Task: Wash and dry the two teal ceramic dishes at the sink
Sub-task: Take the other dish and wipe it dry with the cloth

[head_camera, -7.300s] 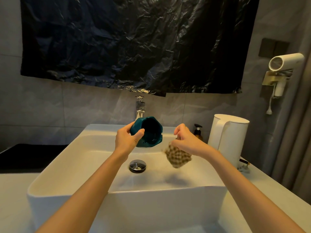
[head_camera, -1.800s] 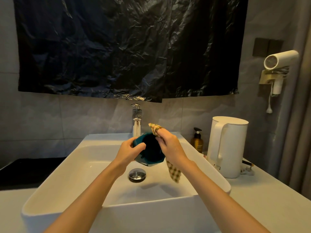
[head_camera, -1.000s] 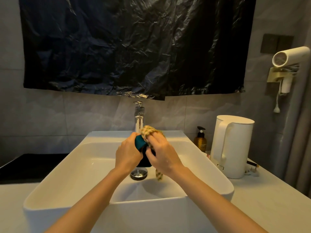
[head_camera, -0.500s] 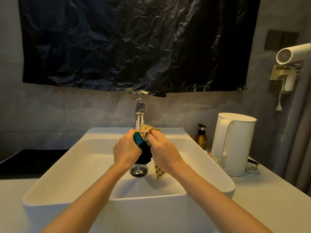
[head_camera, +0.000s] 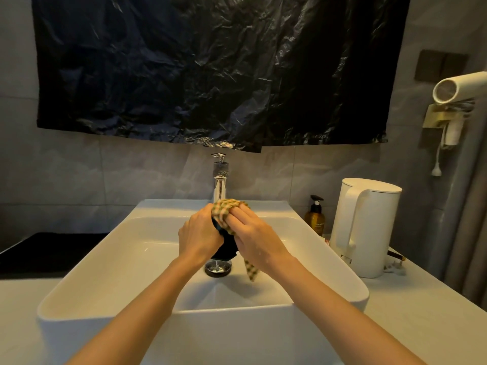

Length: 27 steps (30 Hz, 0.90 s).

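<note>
A teal dish (head_camera: 223, 247) is held on edge above the sink (head_camera: 268, 208), directly between both hands. Its left side is gripped by the left hand (head_camera: 200, 235); a checked cloth (head_camera: 227, 209) is gripped by the right hand (head_camera: 254, 234) and pressed over its top rim and right face, both hands equally near

The dish (head_camera: 224, 247) is dark teal; the cloth (head_camera: 226, 208) is checked in olive-yellow and cream. The sink (head_camera: 131, 264) and kettle (head_camera: 369, 227) are white, the bottle (head_camera: 315, 221) amber, the plastic sheet (head_camera: 210, 69) black.
</note>
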{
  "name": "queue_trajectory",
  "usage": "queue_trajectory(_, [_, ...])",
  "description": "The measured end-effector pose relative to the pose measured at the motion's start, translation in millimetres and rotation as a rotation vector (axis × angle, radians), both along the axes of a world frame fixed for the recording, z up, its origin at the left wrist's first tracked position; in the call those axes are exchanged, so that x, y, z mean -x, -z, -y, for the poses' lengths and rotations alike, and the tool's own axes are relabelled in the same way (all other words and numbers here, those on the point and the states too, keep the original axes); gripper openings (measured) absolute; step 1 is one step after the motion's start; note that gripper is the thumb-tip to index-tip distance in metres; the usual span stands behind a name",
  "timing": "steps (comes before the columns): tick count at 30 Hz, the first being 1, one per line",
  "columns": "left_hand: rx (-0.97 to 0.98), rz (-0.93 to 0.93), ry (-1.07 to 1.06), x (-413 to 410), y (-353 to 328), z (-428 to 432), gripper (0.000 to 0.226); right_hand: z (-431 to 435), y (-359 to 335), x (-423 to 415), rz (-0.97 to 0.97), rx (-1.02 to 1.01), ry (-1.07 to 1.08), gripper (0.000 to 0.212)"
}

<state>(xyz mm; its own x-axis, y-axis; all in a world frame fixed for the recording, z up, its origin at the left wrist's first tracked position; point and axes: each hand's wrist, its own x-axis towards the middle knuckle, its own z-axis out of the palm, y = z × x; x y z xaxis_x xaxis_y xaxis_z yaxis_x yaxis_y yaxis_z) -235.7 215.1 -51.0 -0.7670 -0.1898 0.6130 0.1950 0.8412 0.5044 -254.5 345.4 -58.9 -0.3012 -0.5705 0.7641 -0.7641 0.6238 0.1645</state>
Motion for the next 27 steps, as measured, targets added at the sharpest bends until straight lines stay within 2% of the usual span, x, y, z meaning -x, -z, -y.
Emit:
queue_trajectory(4, [-0.093, -0.025, 0.009, -1.2, -1.3, 1.8, 0.038, -7.4, 6.1, 4.5, 0.155, 0.171, 0.148, 0.044])
queue_trajectory(7, [-0.156, -0.040, 0.007, -0.1, -4.0, 4.9, 0.038, -4.5, 9.5, -0.5, 0.049, 0.060, 0.134, 0.037])
queue_trajectory(9, [-0.104, -0.022, 0.020, -0.6, -3.7, 3.2, 0.036, 1.0, 7.9, 2.3, -0.036, -0.006, 0.091, 0.039])
queue_trajectory(10, [-0.070, -0.015, 0.027, -0.9, -2.4, 1.7, 0.035, 3.2, 6.3, 4.9, 0.000, 0.023, 0.069, 0.040])
queue_trajectory(12, [-0.066, -0.026, 0.035, -0.9, -1.0, 0.6, 0.036, 2.2, 2.8, 7.8, 0.198, 0.156, 0.037, 0.041])
queue_trajectory(14, [-0.151, -0.065, 0.042, 0.8, -1.9, 2.3, 0.038, -5.5, 4.6, 10.0, 0.402, 0.267, 0.063, 0.036])
queue_trajectory(16, [-0.261, -0.089, 0.055, 2.7, -4.0, 4.0, 0.040, -11.7, 9.6, 10.1, 0.479, 0.309, 0.079, 0.029])
queue_trajectory(19, [-0.321, -0.129, 0.101, 4.6, -4.8, 5.3, 0.042, -6.0, 8.9, 5.5, 0.415, 0.318, 0.034, 0.032])
queue_trajectory(23, [-0.138, -0.101, 0.113, 3.7, 0.0, 2.4, 0.037, 2.4, 5.5, 5.8, 0.058, 0.196, 0.056, 0.036])
queue_trajectory(25, [-0.111, -0.099, 0.110, 3.5, 1.2, 1.2, 0.036, 0.5, 4.3, 9.6, 0.080, 0.206, 0.064, 0.039])
queue_trajectory(27, [-0.157, -0.115, 0.113, 4.7, 1.0, 2.7, 0.039, -2.6, 5.7, 11.9, 0.202, 0.274, 0.051, 0.039])
